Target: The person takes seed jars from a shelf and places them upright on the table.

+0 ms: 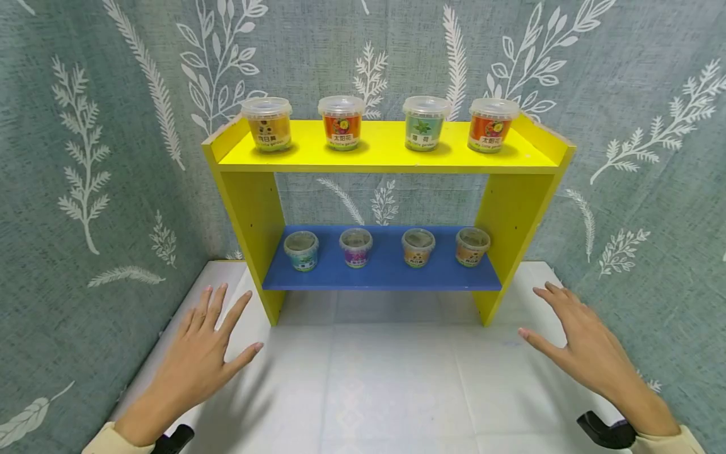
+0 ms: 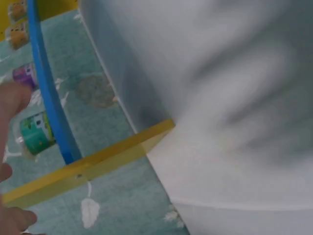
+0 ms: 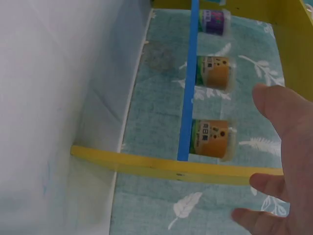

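Note:
Both hands hover over the white tabletop holding nothing, fingers spread. The left hand (image 1: 198, 350) is left of a yellow shelf unit (image 1: 249, 214); the right hand (image 1: 592, 347) is to its right. Small lidded plastic cups line both levels. On the yellow top board, left to right, are a yellow-orange cup (image 1: 266, 129), a red-orange cup (image 1: 343, 129), a green cup (image 1: 424, 129) and another red-orange cup (image 1: 491, 131). The blue lower board (image 1: 386, 277) carries a teal cup (image 1: 303, 257), a purple cup (image 1: 356, 255) and two orange cups, one by the right side panel (image 3: 212, 138).
Green cloth with white leaf prints (image 1: 102, 157) hangs behind the shelf and along both sides. The white-covered tabletop (image 1: 386, 378) stretches in front of the shelf and beneath its blue board. Dark straps (image 1: 607, 432) with cameras sit at the wrists.

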Tool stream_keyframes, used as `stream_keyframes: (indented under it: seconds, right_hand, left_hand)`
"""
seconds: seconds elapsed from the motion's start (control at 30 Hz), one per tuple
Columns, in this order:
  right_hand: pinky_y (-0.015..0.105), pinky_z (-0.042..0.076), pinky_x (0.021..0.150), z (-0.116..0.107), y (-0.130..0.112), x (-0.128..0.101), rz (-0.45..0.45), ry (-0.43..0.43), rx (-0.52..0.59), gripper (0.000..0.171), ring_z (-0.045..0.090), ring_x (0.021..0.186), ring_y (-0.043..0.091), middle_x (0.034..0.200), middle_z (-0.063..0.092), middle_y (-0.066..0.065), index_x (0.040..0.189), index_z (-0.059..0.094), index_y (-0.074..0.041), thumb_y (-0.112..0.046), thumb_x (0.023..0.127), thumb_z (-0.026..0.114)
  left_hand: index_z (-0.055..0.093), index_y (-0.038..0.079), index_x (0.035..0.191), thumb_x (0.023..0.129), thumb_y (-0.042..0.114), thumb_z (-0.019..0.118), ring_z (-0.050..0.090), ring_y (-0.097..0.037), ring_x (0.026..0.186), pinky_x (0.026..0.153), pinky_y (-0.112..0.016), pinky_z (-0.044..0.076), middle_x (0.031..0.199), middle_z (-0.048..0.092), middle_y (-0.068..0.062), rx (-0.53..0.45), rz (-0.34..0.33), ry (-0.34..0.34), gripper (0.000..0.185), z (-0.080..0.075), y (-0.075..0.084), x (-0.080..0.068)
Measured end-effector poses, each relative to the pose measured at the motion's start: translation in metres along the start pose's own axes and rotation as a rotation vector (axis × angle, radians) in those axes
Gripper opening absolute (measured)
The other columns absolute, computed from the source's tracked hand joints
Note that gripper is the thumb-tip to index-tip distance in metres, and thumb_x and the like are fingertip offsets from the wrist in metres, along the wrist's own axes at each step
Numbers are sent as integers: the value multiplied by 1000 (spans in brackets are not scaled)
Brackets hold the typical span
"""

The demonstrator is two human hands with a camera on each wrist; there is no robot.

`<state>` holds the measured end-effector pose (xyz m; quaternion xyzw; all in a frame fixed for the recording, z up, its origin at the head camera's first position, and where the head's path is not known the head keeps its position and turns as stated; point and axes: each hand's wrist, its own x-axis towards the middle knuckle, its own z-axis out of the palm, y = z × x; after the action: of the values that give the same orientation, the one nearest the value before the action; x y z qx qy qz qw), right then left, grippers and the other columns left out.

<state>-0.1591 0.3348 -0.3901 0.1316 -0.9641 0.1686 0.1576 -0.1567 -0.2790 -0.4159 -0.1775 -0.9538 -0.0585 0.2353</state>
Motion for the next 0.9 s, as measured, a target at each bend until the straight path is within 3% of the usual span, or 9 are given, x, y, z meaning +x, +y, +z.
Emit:
stream_keyframes:
  seconds: [0.13, 0.2, 0.3, 0.37, 0.5, 0.6, 0.77, 0.9]
  right_hand:
    - [71, 46, 82, -3, -5, -2, 67, -45, 26, 72, 55, 122, 52, 147, 54, 22, 152, 47, -12, -53, 97, 68]
    - [69, 47, 83, -4, -6, -2, 76, -61, 46, 68, 56, 121, 50, 144, 57, 21, 149, 51, -10, -53, 98, 67]
    - [67, 47, 85, -4, -8, -2, 66, -70, 66, 65, 57, 122, 46, 140, 60, 19, 145, 55, -9, -52, 98, 66]
    - [66, 48, 86, -4, -8, -2, 61, -68, 77, 63, 57, 122, 45, 137, 62, 18, 144, 56, -8, -51, 99, 67]
    - [63, 51, 86, -2, -11, -2, 51, -73, 104, 60, 59, 119, 41, 133, 65, 17, 142, 58, -8, -50, 99, 67]
    - [61, 53, 85, 1, -13, -3, 37, -76, 129, 56, 61, 117, 39, 132, 66, 14, 140, 61, -10, -48, 99, 68]
    - [60, 53, 87, 3, -16, -2, 25, -77, 161, 51, 63, 114, 38, 132, 67, 11, 137, 63, -12, -46, 99, 68]
    - [59, 52, 89, 7, -19, -3, 30, -86, 200, 50, 62, 115, 37, 132, 67, 10, 137, 63, -13, -46, 100, 68]
  left_hand:
    - [49, 4, 148, 88, 32, 78, 50, -49, 129, 99, -64, 43, 142, 52, -29, -98, 27, 136, 72, -10, 1, 12]
    - [55, 0, 139, 86, 21, 80, 59, -45, 115, 88, -61, 49, 131, 60, -25, -143, 13, 191, 63, -20, 2, 19]
    - [60, 1, 132, 90, 16, 77, 66, -36, 101, 76, -49, 55, 121, 66, -17, -221, -49, 221, 48, -38, 2, 31]
    - [63, 3, 128, 95, 17, 74, 66, -26, 95, 74, -35, 55, 116, 69, -13, -296, -101, 231, 38, -50, 2, 39]
    - [66, 8, 121, 100, 21, 69, 61, 0, 89, 73, -9, 45, 107, 71, -8, -432, -177, 254, 25, -70, -4, 53]
    - [67, 10, 119, 102, 25, 67, 56, 9, 88, 72, -6, 43, 104, 70, -3, -474, -221, 264, 23, -81, -9, 62]
    - [67, 12, 119, 104, 34, 63, 58, 5, 89, 74, -8, 43, 102, 67, 5, -500, -265, 262, 27, -95, -14, 81]
    - [67, 10, 120, 104, 39, 61, 59, 5, 85, 75, -10, 43, 98, 68, 3, -508, -272, 271, 33, -102, -17, 98]
